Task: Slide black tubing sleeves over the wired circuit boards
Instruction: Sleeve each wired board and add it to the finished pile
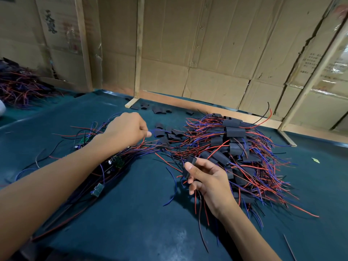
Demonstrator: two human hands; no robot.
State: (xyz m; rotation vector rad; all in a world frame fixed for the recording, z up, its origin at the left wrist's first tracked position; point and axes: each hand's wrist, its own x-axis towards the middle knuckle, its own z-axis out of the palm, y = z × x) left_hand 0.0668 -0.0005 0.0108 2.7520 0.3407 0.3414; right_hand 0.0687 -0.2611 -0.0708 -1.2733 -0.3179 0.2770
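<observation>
- The dark teal table mat (143,213) has its widest bare stretch from the middle down to 6 o'clock, between the two forearms; a smaller bare strip lies at 4 o'clock, beyond the wire ends.
- At 12 o'clock the mat ends against a wall of creased cardboard panels (207,53) framed with pale wooden battens (139,48); one batten lies along the mat's far edge towards 2 o'clock.
- The left hand (125,129), just left of centre at 10 o'clock, has its fingers curled and pinches thin wires at its fingertips, close to the loose sleeves.
- The right hand (205,178), just right of centre at 5 o'clock, grips a black tubing sleeve (189,166) between thumb and fingers, with red and black wires hanging below the palm.
- No bins or trays: everything sits in open heaps on the mat.
- The pile of sleeved boards (237,147) spreads from centre to 3 o'clock, matte black tubes over a bristle of red and blue wires.
- Bare green circuit boards (117,162) with trailing leads lie under the left forearm, around 8 to 9 o'clock.
- Short, flattened loose sleeves (160,129) are scattered between centre and 12 o'clock.
- Another wire heap (20,87) sits at the 10 o'clock edge.
</observation>
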